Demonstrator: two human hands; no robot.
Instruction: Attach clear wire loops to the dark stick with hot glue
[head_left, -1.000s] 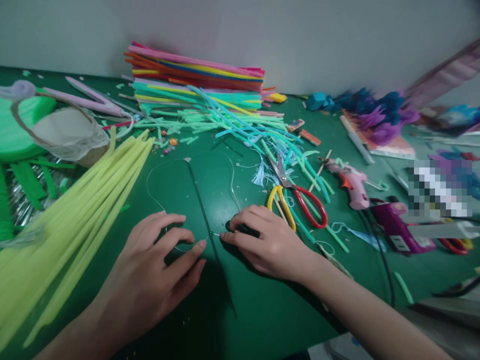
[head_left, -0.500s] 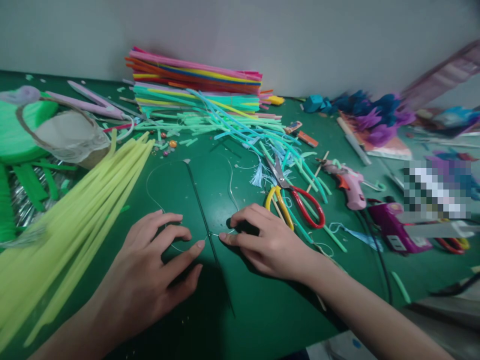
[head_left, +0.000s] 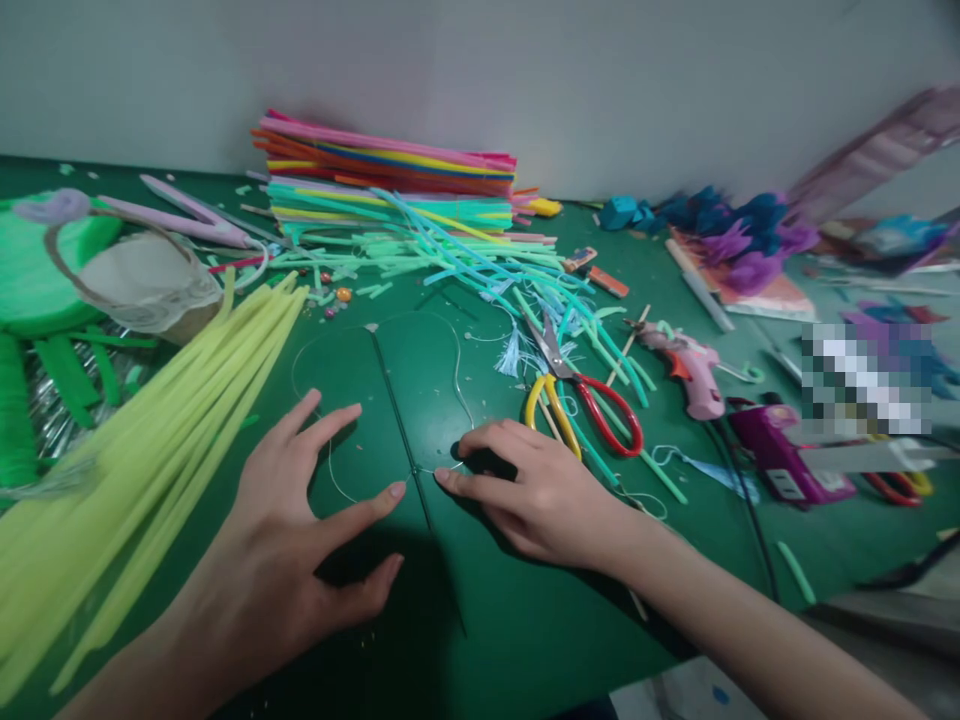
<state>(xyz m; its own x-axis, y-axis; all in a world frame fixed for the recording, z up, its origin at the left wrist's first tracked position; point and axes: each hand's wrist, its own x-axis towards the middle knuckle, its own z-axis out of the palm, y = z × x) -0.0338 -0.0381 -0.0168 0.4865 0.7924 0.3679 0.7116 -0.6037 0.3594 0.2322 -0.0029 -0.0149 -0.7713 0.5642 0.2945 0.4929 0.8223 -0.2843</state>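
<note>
A thin dark wire lies lengthwise on the green table. Near its middle, a pale clear thread crosses it at a small knot-like point and curves out in a loop on both sides. My left hand is palm down with its fingers spread; one fingertip rests beside the thread, just left of the crossing. My right hand lies on the table to the right, fingers curled, with thumb and finger closed about the thread near the crossing.
Yellow fuzzy stems lie at left. Multicoloured stem bundles are stacked at the back. Scissors with red and yellow handles, a pink glue gun and a purple box sit at right. Small beads lie behind the thread.
My left hand's fingers have spread wider, its far fingers lifting and straightening away from the thread. My right hand stays about where it was. The view has shifted slightly.
</note>
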